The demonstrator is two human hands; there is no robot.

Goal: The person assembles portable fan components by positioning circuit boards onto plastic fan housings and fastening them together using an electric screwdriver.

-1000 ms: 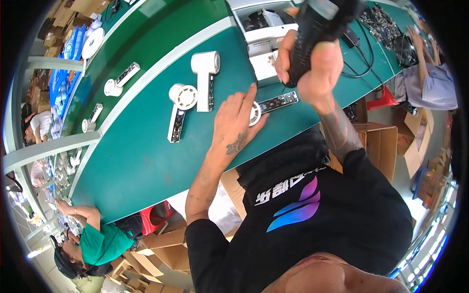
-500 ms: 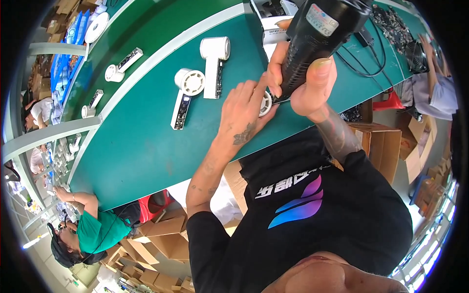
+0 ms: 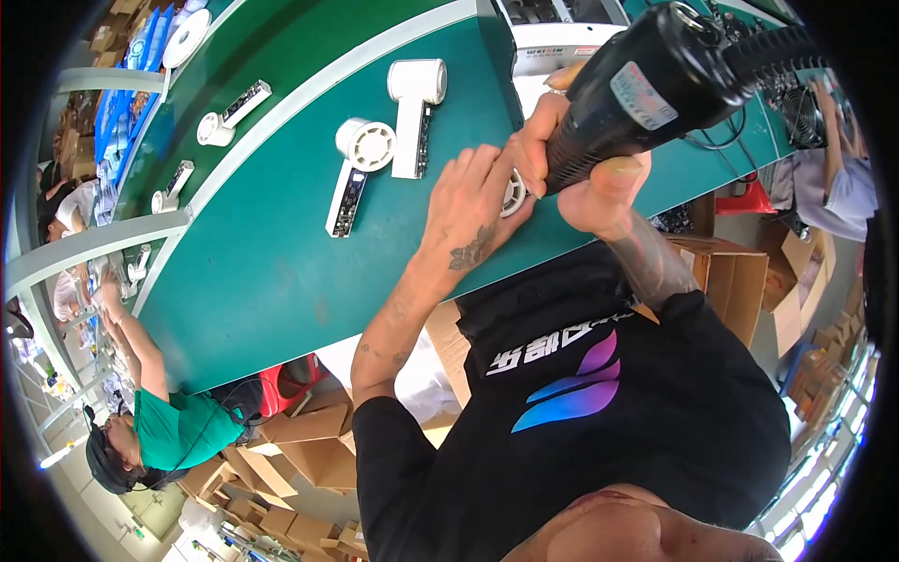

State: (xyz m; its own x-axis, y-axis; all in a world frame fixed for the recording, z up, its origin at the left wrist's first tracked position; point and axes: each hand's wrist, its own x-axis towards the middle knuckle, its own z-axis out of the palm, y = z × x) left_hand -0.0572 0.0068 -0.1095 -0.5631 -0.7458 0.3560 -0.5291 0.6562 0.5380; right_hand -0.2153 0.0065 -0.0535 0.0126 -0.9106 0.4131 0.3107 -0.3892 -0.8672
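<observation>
My right hand is wrapped round a thick black electric screwdriver, tilted with its lower end toward my left hand. Its tip is hidden behind my fingers. With my left hand I grip a white round-headed handheld fan against the green table; most of it is under my palm and fingers. Left of that hand lie two more white fans, one with a slotted round head and one with a smooth round head. Circuit boards show along both of their handles.
Beyond a pale rail runs a green conveyor belt carrying more fans. A white machine stands at the table's far side. A co-worker in green sits at the left, and cardboard boxes stand below the table's right edge.
The screwdriver's top has tipped to the right and nearer, showing its coiled cable. My left hand stays on the fan. The co-worker in green has reached farther forward.
</observation>
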